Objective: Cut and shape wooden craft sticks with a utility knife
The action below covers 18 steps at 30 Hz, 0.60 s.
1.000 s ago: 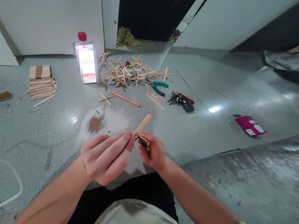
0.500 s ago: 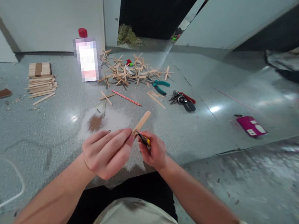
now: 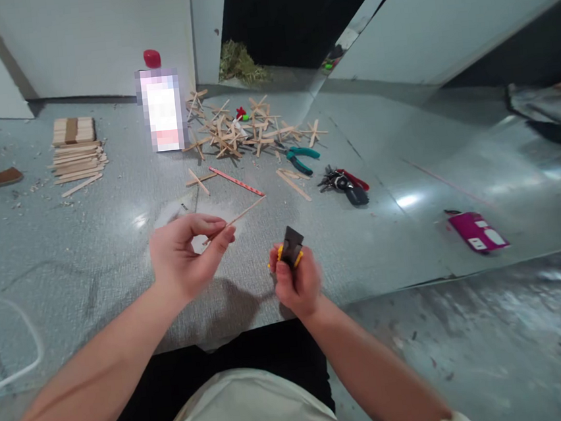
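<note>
**Thin stick (image 3: pixel 245 211) in our left hand (image 3: pixel 186 256), black-and-yellow tool (image 3: pixel 292 244) in our right hand (image 3: pixel 297 281)**

We hold both hands over the near part of the grey surface (image 3: pixel 130 251), a little way apart from each other. The fingers of our left hand are pinched on the thin stick, thumb against fingertips, so that it shows edge-on and slants up and away to the right. The fingers of our right hand are wrapped around the black-and-yellow tool, its flat dark head pointing away from us. Tool and stick are apart. Our right hand is slightly blurred, so we cannot tell how the handles sit in the palm.

Just beyond the stick we see a red dotted pencil (image 3: pixel 237 181), with two crossed sticks (image 3: pixel 201 181) beside its left end. A few loose sticks (image 3: pixel 294 185) lie to its right, near the pliers (image 3: pixel 307 151) with teal handles and a bunch of keys (image 3: pixel 345 184). Behind these spreads a heap of crossed sticks (image 3: pixel 229 139), and left of it stands a bottle (image 3: pixel 165 109) with a red cap, its front blurred out. Farther left we have a banded bundle (image 3: pixel 73 131) with a row of sticks (image 3: pixel 77 162) in front. A purple packet (image 3: pixel 478 231) lies well off to our right.
</note>
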Tool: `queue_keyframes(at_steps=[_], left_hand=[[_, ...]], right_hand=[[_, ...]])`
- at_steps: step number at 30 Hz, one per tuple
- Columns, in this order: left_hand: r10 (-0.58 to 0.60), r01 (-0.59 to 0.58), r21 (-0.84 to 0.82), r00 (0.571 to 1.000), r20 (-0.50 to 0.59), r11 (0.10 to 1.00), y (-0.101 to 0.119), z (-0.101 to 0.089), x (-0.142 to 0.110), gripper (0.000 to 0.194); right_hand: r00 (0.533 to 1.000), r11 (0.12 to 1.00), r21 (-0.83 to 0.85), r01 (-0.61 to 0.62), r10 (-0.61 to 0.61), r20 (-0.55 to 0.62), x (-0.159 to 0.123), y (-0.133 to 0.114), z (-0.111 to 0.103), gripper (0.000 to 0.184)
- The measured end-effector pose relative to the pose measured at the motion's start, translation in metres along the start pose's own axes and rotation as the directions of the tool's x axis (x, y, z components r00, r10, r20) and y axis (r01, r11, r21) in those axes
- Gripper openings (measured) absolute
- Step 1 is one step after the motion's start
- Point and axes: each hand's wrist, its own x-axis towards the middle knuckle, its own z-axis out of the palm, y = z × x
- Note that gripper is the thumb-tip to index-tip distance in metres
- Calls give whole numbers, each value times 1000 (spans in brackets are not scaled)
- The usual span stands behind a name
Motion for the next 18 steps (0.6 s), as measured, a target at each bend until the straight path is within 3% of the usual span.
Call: queue_keyframes(at_steps=[2,5,12,18], left_hand=[[-144,148,-164,989,33,975,-1,3,-1,15],[-261,266,-299,964,58,917,1,8,0,23],[-418,428,-380,901,113,820,-4,9,0,21],[-592,593,-417,792,150,688,7,8,3,19]], right_hand=[[1000,1000,-19,17,-17,-18,3,-3,0,32],[999,998,-50,42,-43,-14,7,-8,-1,30],[994,991,-71,110,-109,19,17,-16,-3,28],[994,991,-85,106,-103,40,21,-21,-4,26]])
